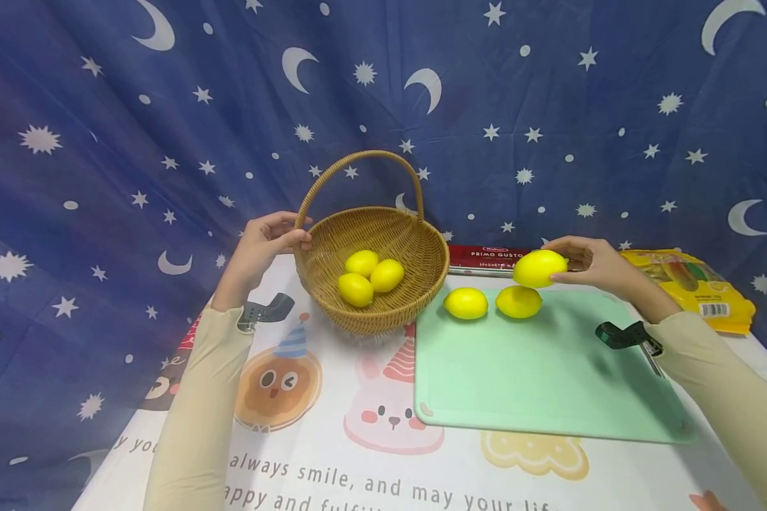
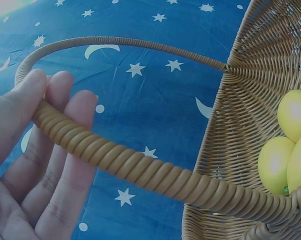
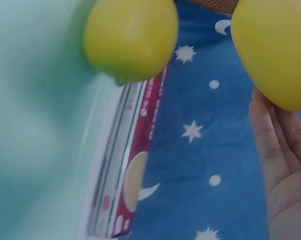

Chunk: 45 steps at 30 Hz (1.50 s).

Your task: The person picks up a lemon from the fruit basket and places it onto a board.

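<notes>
A brown wicker basket with a tall arched handle tilts toward me, and several lemons lie inside it. My left hand grips the handle near its left base; the left wrist view shows the thumb and fingers around the wrapped cane. Over the green cutting board, my right hand holds a lemon between thumb and fingers. Two other lemons rest on the board's far edge: one on the left, one just below the held lemon.
Behind the board lies a red spaghetti box. A yellow packet stands at the back right, beyond my right forearm. The white printed tablecloth shows in front, and a blue curtain with moons and stars hangs behind.
</notes>
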Tool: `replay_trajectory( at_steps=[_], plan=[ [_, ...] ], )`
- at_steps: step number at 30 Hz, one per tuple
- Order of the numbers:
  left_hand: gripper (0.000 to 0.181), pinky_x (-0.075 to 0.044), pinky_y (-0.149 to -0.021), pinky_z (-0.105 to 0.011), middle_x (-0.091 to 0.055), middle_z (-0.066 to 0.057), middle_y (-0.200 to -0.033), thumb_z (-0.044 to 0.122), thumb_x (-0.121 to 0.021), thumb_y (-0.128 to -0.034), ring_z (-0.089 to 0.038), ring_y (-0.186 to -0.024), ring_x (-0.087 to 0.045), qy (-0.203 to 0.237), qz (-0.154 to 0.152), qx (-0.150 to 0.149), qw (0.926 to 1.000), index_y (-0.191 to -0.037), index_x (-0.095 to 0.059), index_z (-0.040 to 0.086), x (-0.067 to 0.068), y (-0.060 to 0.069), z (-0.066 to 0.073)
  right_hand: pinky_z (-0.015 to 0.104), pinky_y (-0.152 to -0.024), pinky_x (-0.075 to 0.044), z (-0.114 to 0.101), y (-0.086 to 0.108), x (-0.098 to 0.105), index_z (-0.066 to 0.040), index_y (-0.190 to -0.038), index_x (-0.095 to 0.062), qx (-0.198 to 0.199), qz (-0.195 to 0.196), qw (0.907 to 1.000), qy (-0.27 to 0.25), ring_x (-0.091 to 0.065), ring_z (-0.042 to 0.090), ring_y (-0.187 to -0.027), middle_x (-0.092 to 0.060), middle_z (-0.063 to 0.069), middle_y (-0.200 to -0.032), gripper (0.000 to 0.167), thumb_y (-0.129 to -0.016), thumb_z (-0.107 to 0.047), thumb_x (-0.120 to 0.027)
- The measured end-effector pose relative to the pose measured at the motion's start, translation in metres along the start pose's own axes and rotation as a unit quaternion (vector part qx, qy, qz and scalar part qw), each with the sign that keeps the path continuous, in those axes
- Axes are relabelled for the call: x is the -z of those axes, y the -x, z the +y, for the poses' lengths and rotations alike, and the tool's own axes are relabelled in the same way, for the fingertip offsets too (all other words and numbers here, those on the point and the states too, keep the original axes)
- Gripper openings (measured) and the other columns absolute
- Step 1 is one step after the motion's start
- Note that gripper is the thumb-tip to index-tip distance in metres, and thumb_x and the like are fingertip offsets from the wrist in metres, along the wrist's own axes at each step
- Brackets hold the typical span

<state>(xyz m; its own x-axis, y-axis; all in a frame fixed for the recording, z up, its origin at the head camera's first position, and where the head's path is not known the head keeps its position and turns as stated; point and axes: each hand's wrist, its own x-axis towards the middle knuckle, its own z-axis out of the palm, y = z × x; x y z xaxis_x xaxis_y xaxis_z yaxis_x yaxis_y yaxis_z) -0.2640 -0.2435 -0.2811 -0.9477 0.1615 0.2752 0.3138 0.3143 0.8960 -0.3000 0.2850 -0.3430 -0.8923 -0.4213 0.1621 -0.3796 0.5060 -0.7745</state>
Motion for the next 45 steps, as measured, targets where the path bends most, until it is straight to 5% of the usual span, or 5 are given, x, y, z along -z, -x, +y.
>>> replay_trajectory(
  at_steps=[18,31,37,41,45],
  plan=[
    [0.024,-0.054,-0.078,-0.018,-0.069,0.013,-0.083,0.021,-0.062,-0.0910,-0.005,-0.081,-0.067,-0.005,0.003,0.007,1.0000,-0.113,-0.063,0.010,0.000,0.001,0.002,0.007,-0.077,-0.047,0.042,0.037,0.011,-0.006,-0.134,-0.047,-0.097,0.027,0.9944,0.032,-0.052,-0.015,-0.094,-0.050,-0.031,-0.107,0.055,-0.087,-0.024,-0.067],
    [0.020,-0.055,-0.077,-0.019,-0.069,0.012,-0.083,0.018,-0.061,-0.0918,-0.006,-0.083,-0.067,-0.005,0.005,0.006,1.0000,-0.110,-0.064,0.011,-0.001,0.000,0.002,0.005,-0.075,-0.044,0.075,0.050,0.009,-0.003,-0.134,-0.045,-0.110,0.017,0.9921,0.058,-0.046,-0.022,-0.091,-0.051,-0.025,-0.112,0.058,-0.088,-0.031,-0.066],
    [0.021,-0.055,-0.077,-0.018,-0.069,0.012,-0.083,0.019,-0.061,-0.0916,-0.003,-0.082,-0.066,-0.006,0.007,0.007,0.9999,-0.111,-0.064,0.011,-0.001,0.000,0.002,0.037,-0.094,-0.048,0.081,0.050,0.006,-0.007,-0.137,-0.043,-0.141,-0.015,0.9861,0.086,-0.051,0.007,-0.111,-0.047,0.018,-0.137,0.062,-0.088,-0.039,-0.064],
    [0.022,-0.054,-0.077,-0.018,-0.068,0.013,-0.082,0.021,-0.062,-0.0910,-0.003,-0.082,-0.066,-0.005,0.007,0.008,0.9999,-0.111,-0.064,0.011,-0.001,0.000,0.002,0.060,-0.099,-0.038,0.082,0.051,0.005,-0.006,-0.137,-0.041,-0.144,-0.025,0.9871,0.065,-0.048,0.012,-0.118,-0.042,0.021,-0.140,0.063,-0.089,-0.039,-0.063],
    [0.023,-0.054,-0.077,-0.018,-0.068,0.012,-0.083,0.021,-0.063,-0.0907,-0.004,-0.083,-0.066,-0.008,0.006,0.006,0.9999,-0.111,-0.064,0.011,-0.001,0.000,0.002,0.027,-0.095,-0.048,0.084,0.051,0.009,-0.006,-0.138,-0.041,-0.131,-0.041,0.9888,0.059,-0.044,-0.015,-0.102,-0.049,0.003,-0.130,0.060,-0.090,-0.036,-0.062]
  ],
)
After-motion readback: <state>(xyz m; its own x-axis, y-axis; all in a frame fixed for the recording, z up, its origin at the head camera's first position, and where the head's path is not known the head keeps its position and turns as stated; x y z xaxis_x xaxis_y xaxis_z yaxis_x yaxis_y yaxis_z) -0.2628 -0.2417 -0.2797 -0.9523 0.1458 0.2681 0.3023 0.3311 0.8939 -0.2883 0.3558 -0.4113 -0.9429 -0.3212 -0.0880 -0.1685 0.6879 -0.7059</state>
